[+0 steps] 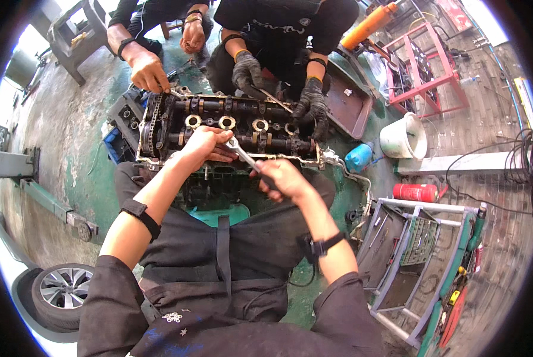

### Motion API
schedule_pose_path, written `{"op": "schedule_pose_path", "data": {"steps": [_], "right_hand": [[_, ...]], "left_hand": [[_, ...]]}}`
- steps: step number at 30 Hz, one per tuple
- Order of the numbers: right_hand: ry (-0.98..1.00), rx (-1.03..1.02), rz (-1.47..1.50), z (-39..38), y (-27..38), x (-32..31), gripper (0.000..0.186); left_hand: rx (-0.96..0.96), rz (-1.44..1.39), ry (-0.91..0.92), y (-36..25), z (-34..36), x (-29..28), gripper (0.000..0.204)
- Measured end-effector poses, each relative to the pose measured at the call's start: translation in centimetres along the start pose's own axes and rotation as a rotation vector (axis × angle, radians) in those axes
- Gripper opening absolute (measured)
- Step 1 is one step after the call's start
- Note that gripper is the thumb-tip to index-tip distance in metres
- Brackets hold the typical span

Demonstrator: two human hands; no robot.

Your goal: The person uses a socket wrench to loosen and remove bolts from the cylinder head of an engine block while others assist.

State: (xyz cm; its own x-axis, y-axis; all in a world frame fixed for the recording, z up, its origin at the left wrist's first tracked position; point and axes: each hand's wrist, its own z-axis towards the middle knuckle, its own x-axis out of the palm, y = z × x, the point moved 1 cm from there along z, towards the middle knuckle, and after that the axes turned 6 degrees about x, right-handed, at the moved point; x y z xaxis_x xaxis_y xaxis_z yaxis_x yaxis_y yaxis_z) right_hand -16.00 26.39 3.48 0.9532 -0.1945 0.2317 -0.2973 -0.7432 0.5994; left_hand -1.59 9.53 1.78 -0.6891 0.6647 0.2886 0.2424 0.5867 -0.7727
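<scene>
An engine with its camshafts and timing chain uncovered lies in front of my knees. My right hand is wrapped round the handle of a silver ratchet wrench, slanting up to the left across the engine's near edge. At the ratchet's head, my left hand is closed, its fingers against the tool; what lies beneath them is hidden. Opposite, a co-worker's gloved hands hold a thin metal tool over the far side. Another person's bare hand reaches to the engine's far left corner.
A dark metal tray, a white bucket and a blue bottle stand to the right. Nearer are a red cylinder and a metal tool cart. A lift arm and a car wheel are at left.
</scene>
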Motion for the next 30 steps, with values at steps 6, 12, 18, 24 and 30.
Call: {"op": "schedule_pose_path", "data": {"steps": [6,12,18,24,30], "right_hand": [[0.091,0.03,-0.08,0.1,1.3,0.4,0.03],[-0.008,-0.113,0.258,-0.2,-2.3,4.7,0.015],[-0.07,-0.119,0.313,0.0,-2.6,5.6,0.012],[-0.218,-0.163,0.643,1.0,-3.7,11.6,0.013],[-0.21,-0.193,0.557,1.4,-3.6,10.9,0.015]], "left_hand": [[0.024,-0.013,-0.03,0.5,0.1,0.0,0.027],[0.048,-0.009,-0.007,0.1,0.3,-0.1,0.025],[0.042,-0.02,0.0,0.0,0.7,-0.2,0.024],[0.032,0.14,-0.011,-0.4,0.6,-0.1,0.029],[-0.117,0.048,0.06,0.1,1.1,-1.0,0.028]]}}
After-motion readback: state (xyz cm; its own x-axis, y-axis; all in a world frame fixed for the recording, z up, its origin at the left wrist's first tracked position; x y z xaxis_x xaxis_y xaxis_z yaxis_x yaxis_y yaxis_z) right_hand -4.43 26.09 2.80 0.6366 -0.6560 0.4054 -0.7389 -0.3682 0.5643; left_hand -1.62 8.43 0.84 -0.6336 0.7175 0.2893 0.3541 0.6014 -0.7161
